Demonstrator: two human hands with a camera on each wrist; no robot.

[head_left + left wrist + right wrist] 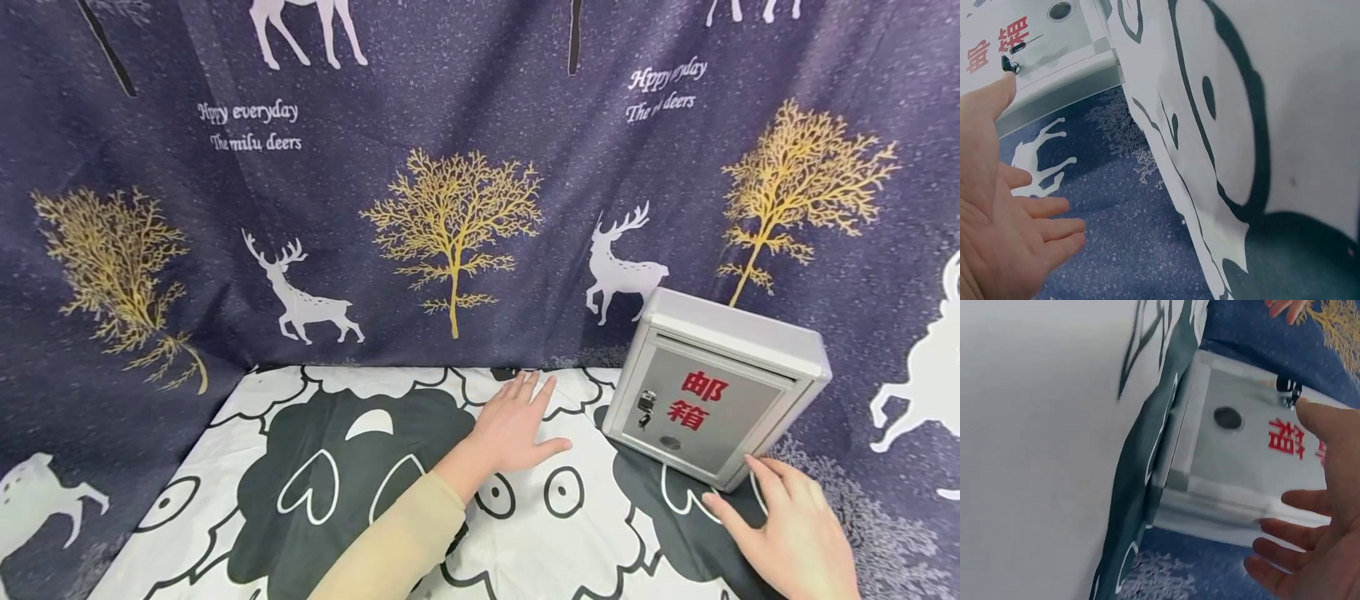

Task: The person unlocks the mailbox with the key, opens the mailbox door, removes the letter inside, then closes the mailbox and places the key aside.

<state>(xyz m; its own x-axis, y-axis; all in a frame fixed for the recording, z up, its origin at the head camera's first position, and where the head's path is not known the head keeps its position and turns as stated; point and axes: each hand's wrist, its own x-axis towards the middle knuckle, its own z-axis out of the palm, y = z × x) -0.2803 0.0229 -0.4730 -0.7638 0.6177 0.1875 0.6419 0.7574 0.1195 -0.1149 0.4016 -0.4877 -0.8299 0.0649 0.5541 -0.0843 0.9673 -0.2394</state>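
Observation:
A silver metal mailbox (720, 392) with red characters on its door stands at the right of the table. Keys (645, 410) hang from the lock at the door's left side. My right hand (795, 525) is by the box's lower right corner, fingers spread and holding nothing; whether a fingertip touches the box I cannot tell. In the right wrist view, the mailbox (1241, 437) lies beyond the fingers. My left hand (513, 425) is over the middle of the cloth with fingers extended, apart from the box. The left wrist view shows that hand (1016, 219) palm side, holding nothing.
A white cloth (540, 533) with black sheep drawings covers the table. Behind it hangs a dark blue curtain (465, 108) with deer and gold trees. The mailbox stands close to the curtain. A small dark and red item (521, 372) shows partly behind the left fingertips.

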